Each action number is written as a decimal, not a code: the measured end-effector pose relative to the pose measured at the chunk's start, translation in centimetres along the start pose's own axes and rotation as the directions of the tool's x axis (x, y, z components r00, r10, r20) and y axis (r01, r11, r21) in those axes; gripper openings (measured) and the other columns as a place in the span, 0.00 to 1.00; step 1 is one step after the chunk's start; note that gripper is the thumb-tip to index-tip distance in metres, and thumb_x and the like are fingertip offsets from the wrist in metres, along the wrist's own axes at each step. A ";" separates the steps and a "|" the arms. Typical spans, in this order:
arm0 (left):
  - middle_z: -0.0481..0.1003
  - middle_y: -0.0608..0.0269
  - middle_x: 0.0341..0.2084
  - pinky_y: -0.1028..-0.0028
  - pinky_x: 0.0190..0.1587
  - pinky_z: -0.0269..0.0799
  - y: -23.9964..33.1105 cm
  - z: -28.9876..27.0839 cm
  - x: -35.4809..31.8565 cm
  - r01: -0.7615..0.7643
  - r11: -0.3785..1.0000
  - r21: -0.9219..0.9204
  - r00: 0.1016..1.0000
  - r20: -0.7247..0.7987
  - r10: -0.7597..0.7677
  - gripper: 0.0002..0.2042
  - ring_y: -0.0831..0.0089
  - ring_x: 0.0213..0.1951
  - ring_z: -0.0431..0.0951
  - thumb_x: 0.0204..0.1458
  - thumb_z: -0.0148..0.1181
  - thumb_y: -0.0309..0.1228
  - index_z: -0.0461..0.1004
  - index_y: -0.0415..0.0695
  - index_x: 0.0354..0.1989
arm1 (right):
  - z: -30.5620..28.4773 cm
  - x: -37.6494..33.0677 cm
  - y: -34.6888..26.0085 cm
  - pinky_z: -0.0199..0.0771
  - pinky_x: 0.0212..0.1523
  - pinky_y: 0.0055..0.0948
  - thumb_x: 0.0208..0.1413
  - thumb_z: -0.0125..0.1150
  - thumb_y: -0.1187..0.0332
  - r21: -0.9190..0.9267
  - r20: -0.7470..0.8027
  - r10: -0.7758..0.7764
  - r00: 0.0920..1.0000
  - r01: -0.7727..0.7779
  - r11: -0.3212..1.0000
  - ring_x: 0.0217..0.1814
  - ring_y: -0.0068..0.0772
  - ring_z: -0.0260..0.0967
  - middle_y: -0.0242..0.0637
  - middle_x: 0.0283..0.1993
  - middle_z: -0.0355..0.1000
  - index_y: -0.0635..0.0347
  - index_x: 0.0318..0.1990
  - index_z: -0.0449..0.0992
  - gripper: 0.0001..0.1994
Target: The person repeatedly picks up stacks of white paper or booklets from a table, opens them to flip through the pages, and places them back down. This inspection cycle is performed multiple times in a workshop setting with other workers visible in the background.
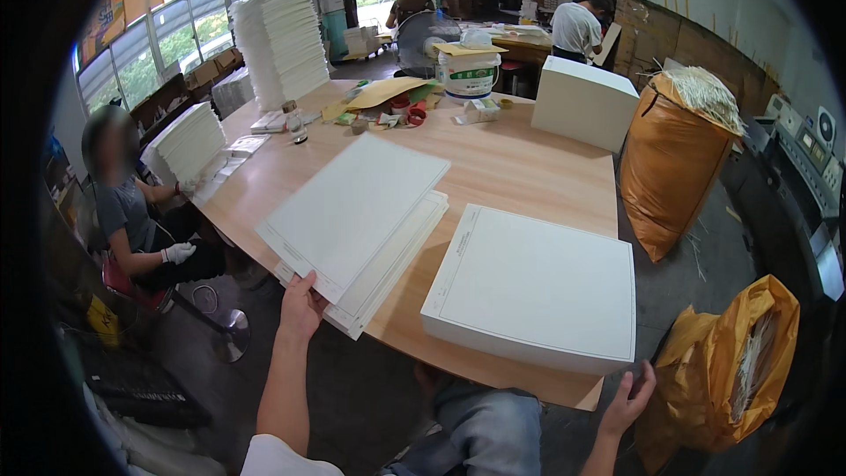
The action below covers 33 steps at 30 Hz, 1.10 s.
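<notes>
At the near edge of a long wooden desk (529, 172), a worker's left hand (301, 307) pinches the lower corner of a white sheet (357, 211) atop an overhanging stack (388, 269); the sheet's long axis runs toward one o'clock, away from that hand; the right hand (630, 397) hangs open below the desk edge, touching nothing; the left is plainly nearer; two low white stacks lie before the worker, the second (538, 286) at three o'clock; two orange sacks (674, 159) stand right; a seated person (132, 211) waits at nine o'clock.
</notes>
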<state>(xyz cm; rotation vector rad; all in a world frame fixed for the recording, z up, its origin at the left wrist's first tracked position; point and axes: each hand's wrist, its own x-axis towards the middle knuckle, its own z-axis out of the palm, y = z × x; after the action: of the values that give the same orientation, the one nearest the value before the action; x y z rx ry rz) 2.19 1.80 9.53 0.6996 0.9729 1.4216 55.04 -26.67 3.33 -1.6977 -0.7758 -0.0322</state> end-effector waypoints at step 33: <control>0.70 0.55 0.55 0.60 0.51 0.75 -9.6 15.1 7.8 -0.261 -0.677 0.689 0.848 0.498 0.180 0.43 0.58 0.53 0.73 0.53 0.72 0.47 0.62 0.53 0.78 | 4.2 -4.8 8.1 0.73 0.53 0.33 0.72 0.63 0.46 0.170 0.169 0.291 0.942 -0.318 0.933 0.51 0.30 0.72 0.39 0.49 0.76 0.71 0.57 0.75 0.29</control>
<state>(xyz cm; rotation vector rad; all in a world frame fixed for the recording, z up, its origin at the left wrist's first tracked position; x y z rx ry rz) 19.17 11.18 7.14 2.7563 2.1647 0.1317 53.82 -25.84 -6.89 -1.6261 -0.5888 0.3735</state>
